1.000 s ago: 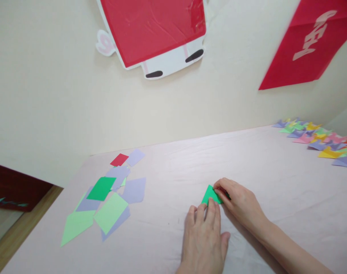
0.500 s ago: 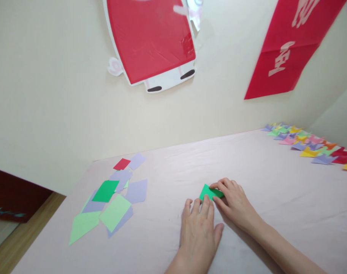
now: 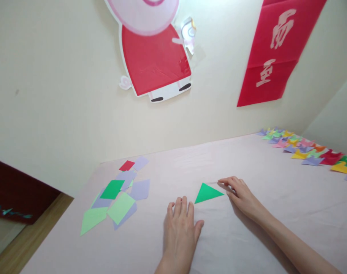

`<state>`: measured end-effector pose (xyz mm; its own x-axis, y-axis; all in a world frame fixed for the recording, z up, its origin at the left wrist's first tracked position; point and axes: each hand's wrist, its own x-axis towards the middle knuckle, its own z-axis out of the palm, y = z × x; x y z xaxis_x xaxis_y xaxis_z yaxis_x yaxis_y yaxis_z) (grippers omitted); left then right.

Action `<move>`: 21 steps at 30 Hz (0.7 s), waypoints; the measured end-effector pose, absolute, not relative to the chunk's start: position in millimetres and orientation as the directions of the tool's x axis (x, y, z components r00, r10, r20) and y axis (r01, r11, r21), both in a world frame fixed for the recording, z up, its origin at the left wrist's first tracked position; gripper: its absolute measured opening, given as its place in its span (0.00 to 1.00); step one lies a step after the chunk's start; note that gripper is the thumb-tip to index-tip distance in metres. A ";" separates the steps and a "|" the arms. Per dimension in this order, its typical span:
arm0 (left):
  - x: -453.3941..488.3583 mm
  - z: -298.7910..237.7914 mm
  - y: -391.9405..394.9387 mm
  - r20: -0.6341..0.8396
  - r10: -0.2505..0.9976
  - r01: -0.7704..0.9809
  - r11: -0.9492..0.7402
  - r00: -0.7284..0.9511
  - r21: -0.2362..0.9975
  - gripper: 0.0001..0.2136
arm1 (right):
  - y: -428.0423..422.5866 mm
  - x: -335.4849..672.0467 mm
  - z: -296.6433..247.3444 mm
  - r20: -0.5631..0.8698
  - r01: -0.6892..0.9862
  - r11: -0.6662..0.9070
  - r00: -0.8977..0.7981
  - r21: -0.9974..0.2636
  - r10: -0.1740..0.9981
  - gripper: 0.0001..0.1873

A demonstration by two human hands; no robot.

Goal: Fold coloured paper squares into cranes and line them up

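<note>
A green paper triangle (image 3: 208,193), which looks like a folded sheet, lies flat on the pale pink cloth (image 3: 219,236). Just left of its lower left corner, my left hand (image 3: 180,224) rests palm down with fingers stretched out, holding nothing. My right hand (image 3: 241,196) is by the triangle's right tip. Its index finger and thumb are apart, with no paper between them. Both hands are clear of the triangle.
Loose square papers lie at the left, among them a dark green sheet (image 3: 112,189), a light green sheet (image 3: 121,208) and a red sheet (image 3: 127,165). Several rows of folded coloured paper pieces (image 3: 312,154) stand at the right. Behind is a wall (image 3: 204,125) with a red banner (image 3: 264,68).
Both hands have let go of the green paper. The left hand has drawn back to the left, the right hand slightly right. The camera view has tilted up.
</note>
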<state>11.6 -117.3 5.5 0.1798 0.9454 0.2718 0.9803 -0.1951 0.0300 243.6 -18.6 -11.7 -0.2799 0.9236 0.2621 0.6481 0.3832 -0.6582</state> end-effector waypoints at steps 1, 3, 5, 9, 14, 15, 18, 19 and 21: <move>11.2 5.1 -118.8 0.272 0.947 0.981 -0.191 0.172 0.045 0.16 | -18.6 246.1 -11.5 0.264 0.620 0.381 -0.276 -0.686 0.924 0.17; 11.7 1.6 -119.5 0.274 0.951 0.979 -0.176 0.144 0.099 0.18 | -19.7 247.6 -10.7 0.265 0.585 0.379 -0.274 -0.717 0.924 0.16; 14.3 -2.9 -116.9 0.270 0.957 0.970 -0.155 0.101 0.187 0.23 | -21.9 243.1 -9.0 0.259 0.596 0.388 -0.294 -0.703 0.920 0.14; 22.7 -4.5 -105.7 0.253 0.963 0.888 -0.195 0.093 0.417 0.38 | -26.3 220.4 -1.2 0.239 0.636 0.448 -0.391 -0.628 0.889 0.17; 24.3 0.9 -97.5 0.285 0.933 0.739 -0.350 0.221 0.575 0.48 | -25.3 199.8 10.7 0.292 0.590 0.573 -0.507 -0.569 0.811 0.12; 22.9 1.2 -97.0 0.279 0.931 0.730 -0.358 0.235 0.582 0.48 | -24.1 198.6 11.6 0.309 0.574 0.602 -0.529 -0.555 0.790 0.13; 17.0 2.6 -95.2 0.260 0.924 0.722 -0.382 0.281 0.577 0.49 | -17.8 198.1 10.6 0.350 0.519 0.693 -0.611 -0.500 0.710 0.14; 14.9 3.6 -94.3 0.254 0.915 0.722 -0.402 0.312 0.563 0.48 | -14.9 198.7 9.4 0.357 0.502 0.721 -0.639 -0.477 0.681 0.14; 11.2 6.4 -92.8 0.227 0.896 0.728 -0.442 0.381 0.524 0.45 | -8.3 200.9 7.1 0.360 0.484 0.762 -0.682 -0.431 0.637 0.13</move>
